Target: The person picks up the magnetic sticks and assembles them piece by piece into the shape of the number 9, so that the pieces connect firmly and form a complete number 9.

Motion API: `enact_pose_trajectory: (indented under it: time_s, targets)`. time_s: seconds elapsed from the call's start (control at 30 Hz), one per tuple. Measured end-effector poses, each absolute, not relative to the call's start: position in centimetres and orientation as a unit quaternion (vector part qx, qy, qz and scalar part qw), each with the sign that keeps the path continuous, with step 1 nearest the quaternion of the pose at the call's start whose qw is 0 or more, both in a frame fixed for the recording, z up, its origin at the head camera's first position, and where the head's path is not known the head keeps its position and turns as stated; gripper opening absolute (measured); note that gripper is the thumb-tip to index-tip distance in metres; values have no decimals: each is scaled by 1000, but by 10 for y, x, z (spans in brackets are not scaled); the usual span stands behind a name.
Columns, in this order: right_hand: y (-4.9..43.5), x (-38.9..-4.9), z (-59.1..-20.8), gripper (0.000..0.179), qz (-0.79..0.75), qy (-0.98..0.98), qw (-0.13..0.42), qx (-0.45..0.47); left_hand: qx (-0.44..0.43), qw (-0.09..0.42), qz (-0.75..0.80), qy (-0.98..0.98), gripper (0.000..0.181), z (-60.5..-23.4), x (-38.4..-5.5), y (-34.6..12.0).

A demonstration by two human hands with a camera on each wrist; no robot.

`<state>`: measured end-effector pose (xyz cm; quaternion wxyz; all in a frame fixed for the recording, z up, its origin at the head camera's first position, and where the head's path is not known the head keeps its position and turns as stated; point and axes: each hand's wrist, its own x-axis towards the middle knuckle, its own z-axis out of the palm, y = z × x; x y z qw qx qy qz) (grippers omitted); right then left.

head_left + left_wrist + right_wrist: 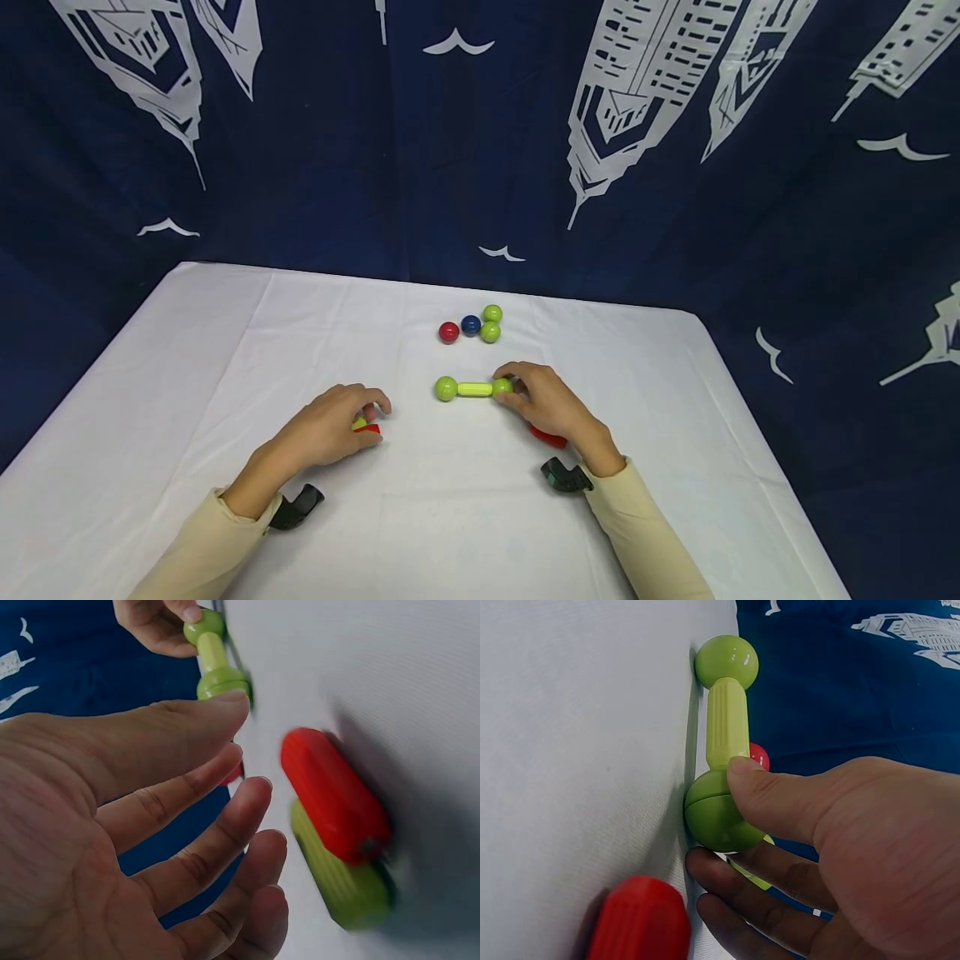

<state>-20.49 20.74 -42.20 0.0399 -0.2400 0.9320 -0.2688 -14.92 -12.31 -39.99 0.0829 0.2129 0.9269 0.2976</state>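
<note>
A light-green rod (474,389) lies flat with a green ball (446,388) on its left end and another green ball (724,814) on its right end. My right hand (551,404) pinches the right-end ball, thumb on one side and fingers on the other. Above a red rod (330,795) and a yellow-green rod (341,881) hovers my left hand (330,425), its fingers loosely bent around nothing. Those two rods lie against each other, partly hidden by this hand in the head view. Close to my right wrist lies another red rod (549,437).
Farther back on the white-covered table (300,333) sit a red ball (448,332), a blue ball (471,325) and two green balls (491,332) grouped together. A dark blue cloth (337,167) with white building prints hangs behind the table.
</note>
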Motion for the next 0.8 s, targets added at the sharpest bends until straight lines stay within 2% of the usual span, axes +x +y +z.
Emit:
enact_pose_trajectory:
  time_s: [0.47, 0.8]
  targets:
    - [209, -205, -423, 24, -274, 931, 42, -238, 202, 64, 288, 934, 27, -411, -138, -132]
    - [205, -208, -425, 24, -270, 932, 41, -239, 196, 22, 234, 952, 21, -416, -133, -125]
